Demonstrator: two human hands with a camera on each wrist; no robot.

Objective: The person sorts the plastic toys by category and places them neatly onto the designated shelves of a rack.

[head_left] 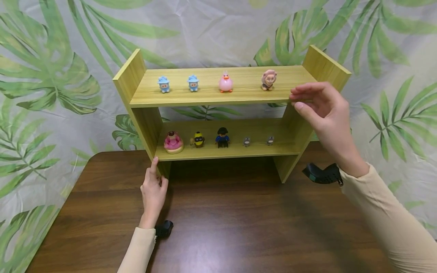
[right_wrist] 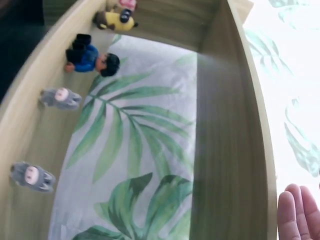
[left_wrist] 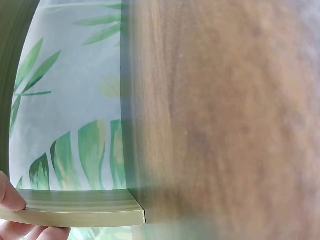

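Observation:
A two-tier wooden shelf (head_left: pixel 218 100) stands on the brown table. My left hand (head_left: pixel 152 191) grips the lower part of its left side panel; the left wrist view shows the thumb (left_wrist: pixel 10 195) on one face and fingers on the other. My right hand (head_left: pixel 326 113) is raised at the top board's right end, fingers bent loosely with nothing visible in them. Nearest to it sits a figurine in a pink hood (head_left: pixel 269 80). Left along that board are a pink bird figurine (head_left: pixel 225 83) and two blue-hatted figurines (head_left: pixel 193 83).
On the lower board are a pink bear figurine (head_left: pixel 173 142), a yellow goggled figurine (head_left: pixel 198 140), a toy figure in blue (head_left: pixel 222 137) and two small grey figurines (head_left: pixel 246 142). Leaf-patterned cloth (head_left: pixel 218 34) hangs behind. The table (head_left: pixel 222 220) extends in front.

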